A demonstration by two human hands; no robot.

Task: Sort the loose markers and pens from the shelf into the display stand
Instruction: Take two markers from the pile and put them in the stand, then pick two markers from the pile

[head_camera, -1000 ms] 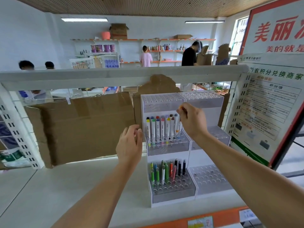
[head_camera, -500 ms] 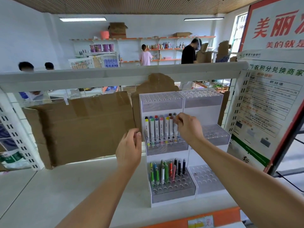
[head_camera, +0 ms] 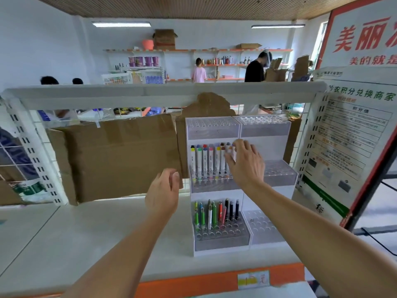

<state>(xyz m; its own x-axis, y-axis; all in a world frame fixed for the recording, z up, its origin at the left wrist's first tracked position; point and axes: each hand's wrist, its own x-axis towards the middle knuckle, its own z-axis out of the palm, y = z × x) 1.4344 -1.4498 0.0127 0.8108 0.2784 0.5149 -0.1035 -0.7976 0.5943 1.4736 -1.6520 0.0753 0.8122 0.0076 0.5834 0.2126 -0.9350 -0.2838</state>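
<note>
We are looking across a white-walled shop [head_camera: 43, 50], where two fluorescent tube lights [head_camera: 121, 24] are glowing beneath a brown slatted ceiling [head_camera: 171, 7], orange-edged wall shelves [head_camera: 225, 50] are lining the far wall, and daylight is entering through a window [head_camera: 320, 39].

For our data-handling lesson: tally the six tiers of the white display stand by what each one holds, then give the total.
Tiers holding markers: 1
Tiers holding pens: 1
Empty tiers: 4
Total: 6
</note>
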